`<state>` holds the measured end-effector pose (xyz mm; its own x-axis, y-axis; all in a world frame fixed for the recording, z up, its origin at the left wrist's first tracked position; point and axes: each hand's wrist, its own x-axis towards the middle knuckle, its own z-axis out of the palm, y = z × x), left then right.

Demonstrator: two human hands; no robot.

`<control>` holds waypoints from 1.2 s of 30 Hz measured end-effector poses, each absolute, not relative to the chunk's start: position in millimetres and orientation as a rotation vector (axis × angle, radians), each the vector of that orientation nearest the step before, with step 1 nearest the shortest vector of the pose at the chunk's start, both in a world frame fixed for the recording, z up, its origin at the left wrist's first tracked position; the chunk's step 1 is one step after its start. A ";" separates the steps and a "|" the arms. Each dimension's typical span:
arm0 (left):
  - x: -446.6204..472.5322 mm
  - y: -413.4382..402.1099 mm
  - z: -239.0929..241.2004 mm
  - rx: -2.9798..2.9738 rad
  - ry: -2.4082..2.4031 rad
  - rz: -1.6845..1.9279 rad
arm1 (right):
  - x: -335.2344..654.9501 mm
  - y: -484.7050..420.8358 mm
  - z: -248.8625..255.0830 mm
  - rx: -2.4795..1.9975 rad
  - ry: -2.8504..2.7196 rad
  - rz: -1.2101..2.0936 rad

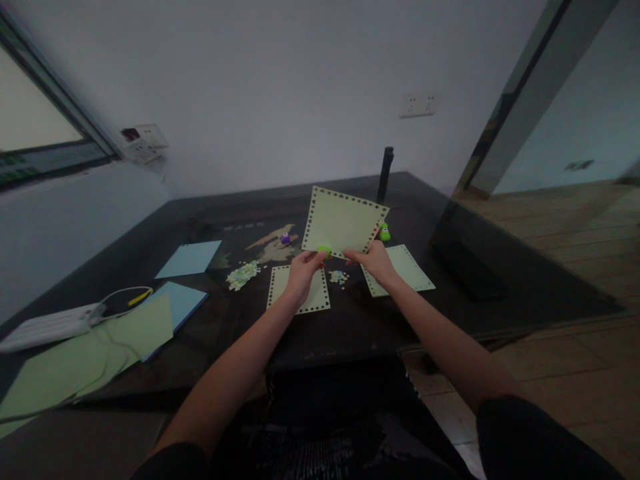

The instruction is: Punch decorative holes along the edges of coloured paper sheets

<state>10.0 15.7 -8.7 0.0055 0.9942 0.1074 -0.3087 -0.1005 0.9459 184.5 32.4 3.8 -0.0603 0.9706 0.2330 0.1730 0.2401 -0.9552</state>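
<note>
Dark table fills your view. At twelve o'clock your left hand grips a small green punch clipped over the lower edge of a pale green sheet; your right hand pinches that edge, apparently to hold it taut. Paper scraps lie at eleven.

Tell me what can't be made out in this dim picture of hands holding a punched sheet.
Head view, all of it dim:
- small green thing at the left hand: mostly covered by fingers and the held sheet; shape unclear.
- right hand: its fingertips are hidden behind the sheet.
- holes along the sheet's edge: too small to tell their shape.
- white object far left: blurred, unidentifiable.
</note>
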 end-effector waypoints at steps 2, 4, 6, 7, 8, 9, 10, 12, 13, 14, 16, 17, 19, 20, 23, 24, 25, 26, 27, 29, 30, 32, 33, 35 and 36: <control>10.0 15.5 -8.6 1.060 0.910 1.405 | 184.3 32.6 3.2 -1.129 -1.464 0.970; 10.1 15.2 -8.4 1.064 0.912 1.413 | 184.2 32.8 2.5 -1.125 -1.456 0.976; 10.1 15.1 -8.2 1.069 0.915 1.415 | 184.3 32.6 2.5 -1.126 -1.456 0.978; 10.1 15.0 -8.2 1.071 0.916 1.414 | 184.4 32.4 2.8 -1.123 -1.460 0.977; 10.2 15.0 -8.1 1.075 0.917 1.414 | 184.5 32.0 3.2 -1.118 -1.467 0.975; 10.3 15.0 -8.1 1.078 0.918 1.413 | 184.7 31.6 3.8 -1.112 -1.475 0.973; 10.4 15.1 -8.1 1.081 0.919 1.413 | 184.8 31.2 4.3 -1.108 -1.480 0.972; 10.6 15.4 -8.3 1.082 0.920 1.417 | 185.1 30.5 4.9 -1.105 -1.477 0.975; 10.7 15.7 -8.5 1.082 0.921 1.420 | 185.1 30.4 5.0 -1.106 -1.472 0.979; 10.8 15.9 -8.7 1.080 0.922 1.425 | 185.1 30.4 4.8 -1.106 -1.466 0.982; 10.8 16.5 -9.5 1.080 0.922 1.435 | 184.8 30.8 4.0 -1.098 -1.459 0.987; 10.8 16.7 -10.0 1.081 0.920 1.439 | 184.7 31.2 3.4 -1.089 -1.455 0.991; 10.6 17.2 -11.1 1.089 0.916 1.443 | 184.4 32.2 2.2 -1.076 -1.445 0.998; 10.5 17.4 -11.7 1.095 0.915 1.443 | 184.3 32.7 1.7 -1.076 -1.441 0.997; 10.5 17.8 -13.1 1.116 0.896 1.448 | 184.3 33.6 0.5 -1.094 -1.451 0.978; 10.5 18.0 -13.5 1.119 0.888 1.452 | 184.3 33.6 0.4 -1.101 -1.459 0.971; 10.6 18.1 -13.9 1.120 0.882 1.457 | 184.2 33.6 0.4 -1.106 -1.465 0.968; 10.7 18.3 -14.3 1.121 0.878 1.460 | 184.2 33.4 0.4 -1.109 -1.466 0.968; 10.8 18.6 -14.8 1.127 0.878 1.464 | 184.1 33.3 0.6 -1.110 -1.464 0.971; 11.0 19.3 -16.0 1.149 0.875 1.470 | 183.8 32.9 1.1 -1.111 -1.457 0.979; 11.0 19.7 -16.8 1.163 0.873 1.474 | 183.6 32.7 1.4 -1.111 -1.452 0.984; 11.2 20.5 -18.1 1.186 0.873 1.481 | 183.1 32.4 2.2 -1.112 -1.441 0.995; 11.4 20.7 -18.6 1.191 0.877 1.484 | 183.0 32.3 2.5 -1.113 -1.437 0.999; 11.7 20.8 -19.1 1.194 0.889 1.489 | 182.8 31.9 3.1 -1.111 -1.434 1.000; 12.0 20.6 -19.1 1.191 0.893 1.493 | 182.8 31.8 3.2 -1.107 -1.440 0.995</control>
<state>12.0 20.6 -19.1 -0.0291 0.9701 0.2409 -0.2463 -0.2406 0.9389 182.8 31.8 3.2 -0.0567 0.9716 0.2295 0.1282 0.2351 -0.9635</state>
